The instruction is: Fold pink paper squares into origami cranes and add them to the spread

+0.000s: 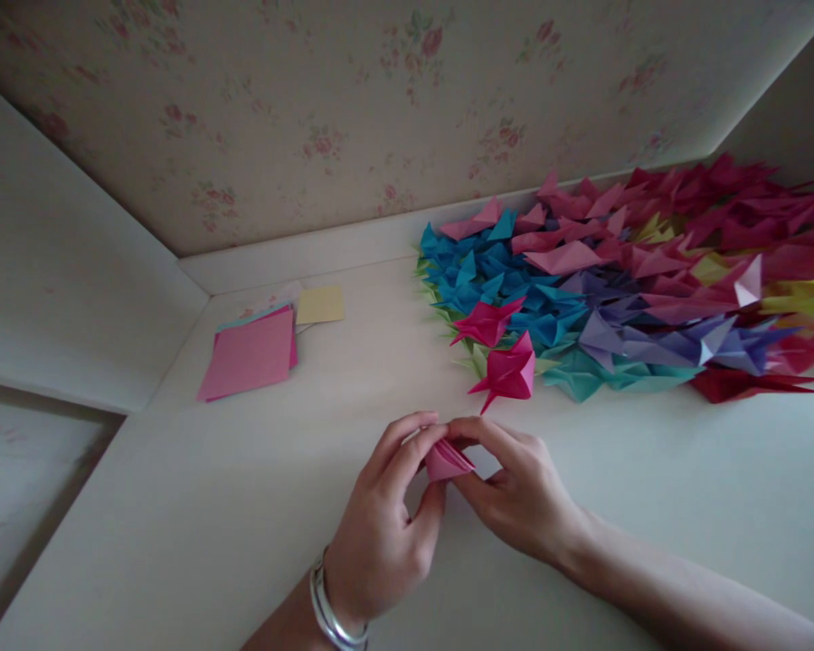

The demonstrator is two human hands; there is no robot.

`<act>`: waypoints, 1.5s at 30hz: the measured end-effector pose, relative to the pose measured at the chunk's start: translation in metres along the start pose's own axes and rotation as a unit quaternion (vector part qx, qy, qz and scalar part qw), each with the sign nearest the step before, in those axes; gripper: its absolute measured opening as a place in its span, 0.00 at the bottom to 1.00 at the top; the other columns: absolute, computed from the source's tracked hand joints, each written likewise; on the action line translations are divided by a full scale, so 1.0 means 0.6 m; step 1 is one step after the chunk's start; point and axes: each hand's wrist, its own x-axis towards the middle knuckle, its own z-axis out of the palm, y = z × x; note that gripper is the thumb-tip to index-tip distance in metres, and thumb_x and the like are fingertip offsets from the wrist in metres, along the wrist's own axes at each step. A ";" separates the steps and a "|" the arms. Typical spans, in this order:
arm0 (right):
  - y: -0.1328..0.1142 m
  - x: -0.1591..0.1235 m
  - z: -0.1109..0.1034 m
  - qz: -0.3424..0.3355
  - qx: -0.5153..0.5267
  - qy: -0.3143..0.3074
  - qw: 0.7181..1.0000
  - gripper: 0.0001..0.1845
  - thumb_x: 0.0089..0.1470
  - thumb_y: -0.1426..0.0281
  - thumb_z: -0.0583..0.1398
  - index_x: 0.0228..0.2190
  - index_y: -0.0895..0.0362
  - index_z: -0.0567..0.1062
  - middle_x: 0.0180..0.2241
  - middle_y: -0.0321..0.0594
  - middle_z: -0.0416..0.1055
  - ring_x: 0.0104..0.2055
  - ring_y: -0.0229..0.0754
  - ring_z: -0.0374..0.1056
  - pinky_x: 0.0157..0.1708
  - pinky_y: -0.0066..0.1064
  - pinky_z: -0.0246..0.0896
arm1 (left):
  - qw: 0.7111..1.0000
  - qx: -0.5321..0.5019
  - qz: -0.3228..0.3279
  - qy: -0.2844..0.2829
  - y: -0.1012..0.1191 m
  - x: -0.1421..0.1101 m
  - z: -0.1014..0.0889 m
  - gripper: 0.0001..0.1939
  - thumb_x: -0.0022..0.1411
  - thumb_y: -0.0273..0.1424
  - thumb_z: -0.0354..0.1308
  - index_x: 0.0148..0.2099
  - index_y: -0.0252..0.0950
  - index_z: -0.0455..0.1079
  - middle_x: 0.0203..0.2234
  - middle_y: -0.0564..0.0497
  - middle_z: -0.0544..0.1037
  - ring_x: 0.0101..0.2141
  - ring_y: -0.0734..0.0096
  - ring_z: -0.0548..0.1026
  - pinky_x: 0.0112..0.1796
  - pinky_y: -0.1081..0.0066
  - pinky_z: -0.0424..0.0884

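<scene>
A small folded piece of pink paper [446, 459] sits between both my hands, low over the white table [244, 506]. My left hand [386, 520], with a silver bangle at the wrist, pinches its left side with fingers curled. From the right, my right hand [515, 488] pinches its upper edge with thumb and forefinger. Just beyond my hands lie two finished magenta folded figures [508, 371], at the near edge of a big pile of folded paper figures [624, 280].
The pile holds several blue, purple, teal, yellow and red figures and fills the back right of the table. A stack of flat pink paper squares [250, 354] and a yellow square [320, 305] lie at the back left. Floral wallpaper [312, 117] rises behind.
</scene>
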 end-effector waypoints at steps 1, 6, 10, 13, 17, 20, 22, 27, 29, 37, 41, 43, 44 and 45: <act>0.001 -0.001 0.000 -0.003 -0.008 0.007 1.000 0.15 0.48 0.81 0.58 0.37 0.53 0.73 0.31 0.37 0.78 0.31 0.40 0.75 0.17 0.21 0.65 | 1.000 0.003 0.000 0.003 -0.002 0.000 0.001 0.27 0.63 0.19 0.53 0.62 0.42 0.64 0.59 0.43 0.67 0.59 0.57 0.66 0.58 0.58 0.68; 0.007 -0.005 0.001 0.002 -0.013 0.016 1.000 0.17 0.48 0.82 0.57 0.39 0.53 0.73 0.34 0.38 0.79 0.33 0.41 0.76 0.19 0.22 0.66 | 0.995 -0.065 -0.074 0.003 -0.007 0.002 0.005 0.29 0.65 0.23 0.55 0.66 0.43 0.59 0.65 0.45 0.62 0.62 0.53 0.64 0.56 0.59 0.71; 0.008 -0.005 0.000 -0.013 -0.033 0.024 0.999 0.19 0.50 0.82 0.57 0.42 0.52 0.72 0.36 0.38 0.79 0.32 0.40 0.75 0.19 0.22 0.66 | 0.954 -0.251 -0.141 -0.079 0.002 0.007 -0.005 0.33 0.64 0.30 0.61 0.69 0.43 0.55 0.62 0.43 0.68 0.57 0.54 0.72 0.55 0.60 0.71; 0.008 -0.004 -0.003 -0.043 -0.048 0.028 0.997 0.16 0.54 0.80 0.58 0.43 0.52 0.71 0.36 0.39 0.79 0.32 0.40 0.75 0.22 0.24 0.68 | 0.923 -0.327 -0.193 -0.056 0.009 0.012 -0.013 0.23 0.67 0.35 0.58 0.63 0.41 0.65 0.57 0.45 0.74 0.55 0.58 0.73 0.57 0.62 0.69; 0.013 -0.002 -0.004 -0.155 -0.086 -0.003 0.984 0.15 0.57 0.79 0.57 0.44 0.53 0.71 0.36 0.42 0.79 0.34 0.44 0.75 0.34 0.33 0.72 | 0.877 -0.398 -0.268 0.024 0.006 0.022 -0.013 0.14 0.66 0.37 0.60 0.50 0.35 0.76 0.44 0.45 0.82 0.42 0.63 0.81 0.47 0.64 0.76; 0.017 -0.002 -0.003 -0.217 -0.104 -0.011 0.971 0.14 0.59 0.79 0.56 0.45 0.54 0.70 0.36 0.44 0.79 0.35 0.44 0.76 0.36 0.35 0.72 | 0.844 -0.452 -0.288 0.016 0.000 0.026 -0.011 0.13 0.62 0.36 0.64 0.46 0.34 0.78 0.39 0.45 0.84 0.37 0.68 0.80 0.45 0.68 0.76; 0.018 -0.003 -0.003 -0.219 -0.114 -0.005 0.969 0.17 0.58 0.81 0.56 0.46 0.54 0.69 0.36 0.45 0.79 0.36 0.45 0.76 0.36 0.36 0.72 | 0.833 -0.477 -0.282 0.006 -0.003 0.027 -0.011 0.13 0.60 0.35 0.67 0.45 0.34 0.80 0.40 0.46 0.84 0.39 0.68 0.80 0.45 0.70 0.74; 0.015 -0.005 -0.005 -0.205 -0.111 -0.037 0.972 0.23 0.52 0.84 0.55 0.47 0.54 0.68 0.37 0.46 0.78 0.37 0.48 0.75 0.36 0.39 0.71 | 0.813 -0.498 -0.302 -0.005 -0.008 0.025 -0.010 0.15 0.58 0.33 0.68 0.47 0.36 0.80 0.39 0.47 0.84 0.38 0.70 0.79 0.43 0.73 0.73; 0.013 -0.004 -0.007 -0.211 -0.106 -0.039 0.971 0.22 0.52 0.84 0.55 0.46 0.55 0.69 0.37 0.45 0.79 0.38 0.48 0.75 0.37 0.39 0.72 | 0.810 -0.500 -0.306 0.002 -0.007 0.025 -0.009 0.13 0.59 0.31 0.68 0.47 0.35 0.80 0.38 0.47 0.84 0.37 0.71 0.79 0.42 0.73 0.74; 0.018 -0.008 -0.005 -0.222 -0.133 -0.003 0.966 0.18 0.58 0.82 0.54 0.49 0.55 0.68 0.37 0.45 0.78 0.36 0.46 0.75 0.37 0.38 0.72 | 0.788 -0.541 -0.294 -0.008 0.000 0.026 -0.010 0.11 0.61 0.29 0.66 0.47 0.34 0.80 0.36 0.47 0.84 0.36 0.72 0.79 0.42 0.74 0.75; 0.020 -0.007 -0.002 -0.185 -0.110 0.012 0.976 0.22 0.55 0.83 0.54 0.49 0.54 0.67 0.37 0.44 0.77 0.36 0.46 0.73 0.35 0.36 0.71 | 0.776 -0.557 -0.296 -0.009 -0.004 0.027 -0.008 0.12 0.60 0.28 0.66 0.47 0.32 0.79 0.37 0.45 0.84 0.36 0.72 0.80 0.41 0.73 0.76; 0.019 -0.006 -0.002 -0.170 -0.103 0.016 0.980 0.24 0.51 0.84 0.54 0.48 0.54 0.67 0.38 0.44 0.76 0.38 0.47 0.73 0.36 0.36 0.71 | 0.774 -0.560 -0.296 -0.006 -0.006 0.027 -0.007 0.13 0.59 0.28 0.67 0.47 0.31 0.79 0.38 0.44 0.84 0.36 0.70 0.80 0.41 0.72 0.76; 0.018 -0.005 -0.003 -0.166 -0.101 0.016 0.981 0.25 0.49 0.85 0.54 0.48 0.54 0.67 0.38 0.44 0.76 0.38 0.47 0.73 0.36 0.35 0.70 | 0.773 -0.562 -0.295 -0.005 -0.006 0.027 -0.007 0.13 0.58 0.28 0.68 0.47 0.31 0.79 0.38 0.44 0.84 0.37 0.70 0.80 0.41 0.72 0.76; 0.018 -0.004 -0.003 -0.164 -0.099 0.016 0.981 0.25 0.48 0.85 0.54 0.47 0.55 0.67 0.38 0.44 0.76 0.37 0.47 0.73 0.35 0.35 0.70 | 0.772 -0.563 -0.295 -0.005 -0.007 0.027 -0.007 0.14 0.58 0.27 0.68 0.47 0.31 0.79 0.39 0.43 0.84 0.37 0.69 0.80 0.40 0.72 0.76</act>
